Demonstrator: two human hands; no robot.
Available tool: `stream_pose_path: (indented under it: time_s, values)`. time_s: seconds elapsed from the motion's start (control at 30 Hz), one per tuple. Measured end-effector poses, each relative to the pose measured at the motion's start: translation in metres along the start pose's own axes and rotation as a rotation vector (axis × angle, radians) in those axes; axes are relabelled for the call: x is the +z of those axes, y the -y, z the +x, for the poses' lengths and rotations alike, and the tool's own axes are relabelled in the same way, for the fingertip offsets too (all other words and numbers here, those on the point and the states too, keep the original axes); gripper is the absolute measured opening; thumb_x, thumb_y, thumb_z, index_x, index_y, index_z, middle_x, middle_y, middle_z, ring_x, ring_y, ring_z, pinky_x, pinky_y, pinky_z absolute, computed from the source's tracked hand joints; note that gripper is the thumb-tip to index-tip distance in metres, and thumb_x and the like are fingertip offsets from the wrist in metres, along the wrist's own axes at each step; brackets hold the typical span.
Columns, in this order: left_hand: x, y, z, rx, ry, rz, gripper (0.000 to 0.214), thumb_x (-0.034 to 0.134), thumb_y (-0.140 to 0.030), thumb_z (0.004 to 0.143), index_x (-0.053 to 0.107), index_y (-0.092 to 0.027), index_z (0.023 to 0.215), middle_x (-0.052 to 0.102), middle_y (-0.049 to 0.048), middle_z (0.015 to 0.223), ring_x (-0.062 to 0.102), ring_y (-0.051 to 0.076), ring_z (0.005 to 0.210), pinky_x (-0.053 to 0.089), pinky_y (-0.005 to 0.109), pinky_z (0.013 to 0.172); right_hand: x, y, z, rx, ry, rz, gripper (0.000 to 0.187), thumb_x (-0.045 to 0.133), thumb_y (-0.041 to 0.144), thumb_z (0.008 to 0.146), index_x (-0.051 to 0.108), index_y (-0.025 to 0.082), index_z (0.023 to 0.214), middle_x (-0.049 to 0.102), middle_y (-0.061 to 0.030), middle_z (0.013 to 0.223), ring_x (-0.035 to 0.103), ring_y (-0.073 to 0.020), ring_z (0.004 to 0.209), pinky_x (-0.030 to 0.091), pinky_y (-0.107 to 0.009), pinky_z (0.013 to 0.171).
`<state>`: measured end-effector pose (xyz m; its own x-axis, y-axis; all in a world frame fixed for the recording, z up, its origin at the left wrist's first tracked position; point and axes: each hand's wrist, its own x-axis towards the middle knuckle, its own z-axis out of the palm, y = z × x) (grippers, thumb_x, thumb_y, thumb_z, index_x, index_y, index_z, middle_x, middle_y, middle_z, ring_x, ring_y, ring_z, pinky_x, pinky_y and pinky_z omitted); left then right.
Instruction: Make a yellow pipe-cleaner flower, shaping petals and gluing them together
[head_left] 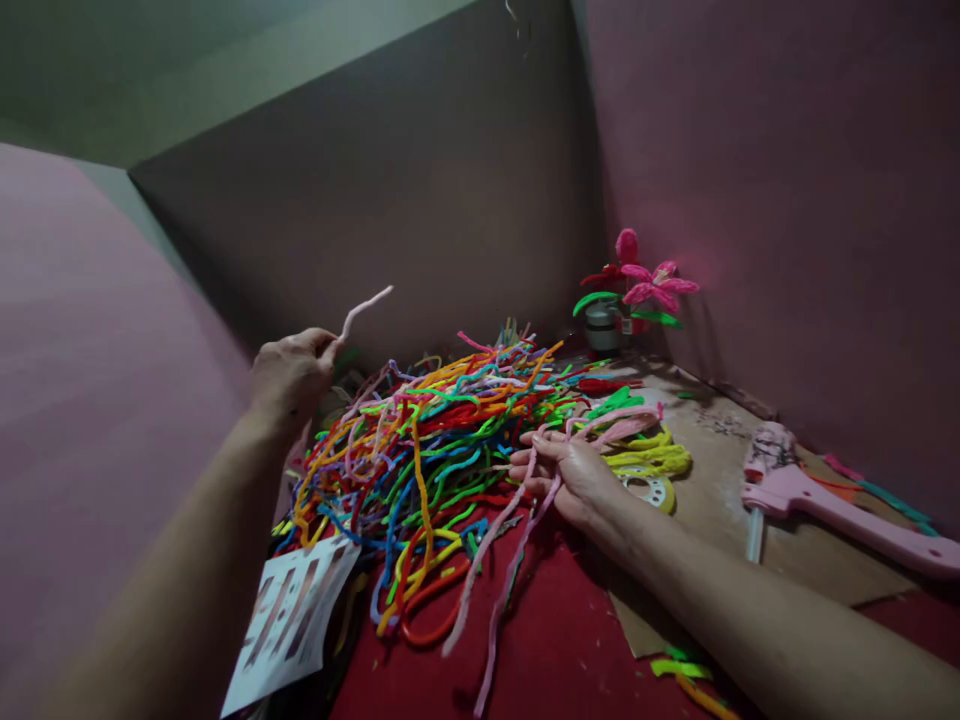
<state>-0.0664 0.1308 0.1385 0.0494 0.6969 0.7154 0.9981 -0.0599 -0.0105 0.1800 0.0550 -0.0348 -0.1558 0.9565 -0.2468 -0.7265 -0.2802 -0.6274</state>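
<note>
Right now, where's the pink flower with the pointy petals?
In the head view, the pink fuzzy flower is right of centre at the back, beyond the right hand, by the pink wall, just above and right of a small grey container.

The heap of fuzzy stems is mixed in orange, red, green, blue, yellow and purple, while the loose strands are coloured pale pink. Deep red is shown by the surface and brown by the cardboard; pink is shared by the glue gun and flower, and the white sheet is printed with dark stripes.
</note>
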Motion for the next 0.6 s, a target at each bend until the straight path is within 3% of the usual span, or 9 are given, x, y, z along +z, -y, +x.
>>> stream_pose_path:
  time_s: [0.07, 0.1, 0.2, 0.3, 0.4, 0.47, 0.53, 0.6]
  values:
    - [0.020, 0.023, 0.012, -0.046, 0.059, 0.024, 0.017, 0.058, -0.032, 0.069, 0.067, -0.018, 0.075, 0.063, 0.0040, 0.062, 0.055, 0.017, 0.060, 0.036, 0.023, 0.055, 0.000, 0.000, 0.001, 0.002, 0.002, 0.002, 0.008, 0.042, 0.011, 0.082, 0.050, 0.010, 0.084, 0.063, -0.0058, 0.052, 0.062, -0.0153, 0.043, 0.046, -0.018, 0.034]
    - [0.029, 0.030, 0.015, -0.082, 0.173, -0.030, 0.014, 0.061, -0.028, 0.065, 0.067, -0.019, 0.074, 0.064, 0.0036, 0.062, 0.056, 0.017, 0.061, 0.037, 0.023, 0.055, 0.000, 0.000, 0.001, 0.000, -0.001, 0.004, 0.008, 0.042, 0.011, 0.083, 0.050, 0.010, 0.084, 0.063, -0.0061, 0.053, 0.062, -0.0152, 0.043, 0.046, -0.018, 0.034]
    - [0.047, 0.023, 0.012, -0.085, 0.211, -0.109, 0.016, 0.059, -0.027, 0.066, 0.067, -0.019, 0.077, 0.066, 0.0035, 0.065, 0.058, 0.016, 0.062, 0.040, 0.021, 0.055, -0.001, -0.001, 0.003, 0.011, -0.005, 0.007, 0.009, 0.042, 0.014, 0.083, 0.050, 0.011, 0.084, 0.064, -0.0068, 0.055, 0.062, -0.0152, 0.043, 0.046, -0.018, 0.034]
    - [0.052, -0.021, -0.001, -0.022, 0.139, -0.348, 0.022, 0.055, -0.029, 0.068, 0.067, -0.020, 0.084, 0.067, 0.0023, 0.070, 0.059, 0.016, 0.062, 0.042, 0.021, 0.055, -0.001, -0.003, 0.004, 0.030, 0.004, 0.002, 0.008, 0.043, 0.013, 0.082, 0.050, 0.011, 0.084, 0.064, -0.0065, 0.055, 0.062, -0.0154, 0.043, 0.046, -0.019, 0.034]
    - [0.060, -0.078, -0.014, 0.274, 0.227, -0.573, 0.019, 0.056, -0.026, 0.070, 0.068, -0.020, 0.083, 0.066, 0.0027, 0.078, 0.058, 0.014, 0.067, 0.042, 0.021, 0.062, -0.001, -0.004, 0.004, 0.029, 0.016, -0.002, 0.007, 0.044, 0.012, 0.081, 0.050, 0.011, 0.084, 0.064, -0.0064, 0.055, 0.062, -0.0156, 0.043, 0.046, -0.020, 0.034]
    - [0.070, -0.108, -0.021, 0.503, 0.297, -0.518, 0.019, 0.050, -0.024, 0.074, 0.068, -0.020, 0.080, 0.065, 0.0046, 0.085, 0.058, 0.016, 0.075, 0.041, 0.023, 0.071, -0.001, -0.003, 0.003, 0.026, 0.012, 0.003, 0.007, 0.044, 0.012, 0.081, 0.050, 0.011, 0.084, 0.064, -0.0069, 0.055, 0.062, -0.0159, 0.043, 0.046, -0.020, 0.034]
    - [0.082, -0.126, -0.025, 0.611, 0.380, -0.375, 0.023, 0.048, -0.024, 0.076, 0.066, -0.020, 0.089, 0.063, 0.0078, 0.094, 0.056, 0.019, 0.086, 0.040, 0.026, 0.077, 0.000, -0.003, 0.002, 0.028, 0.000, 0.010, 0.007, 0.044, 0.011, 0.081, 0.050, 0.011, 0.085, 0.064, -0.0070, 0.055, 0.061, -0.0161, 0.042, 0.045, -0.020, 0.034]
    - [0.092, -0.132, -0.028, 0.686, 0.499, -0.262, 0.018, 0.050, -0.022, 0.073, 0.067, -0.019, 0.079, 0.064, 0.0089, 0.086, 0.056, 0.021, 0.083, 0.039, 0.028, 0.076, 0.001, -0.002, 0.002, 0.037, -0.008, 0.013, 0.008, 0.043, 0.011, 0.082, 0.050, 0.010, 0.085, 0.064, -0.0066, 0.054, 0.061, -0.0160, 0.041, 0.045, -0.020, 0.034]
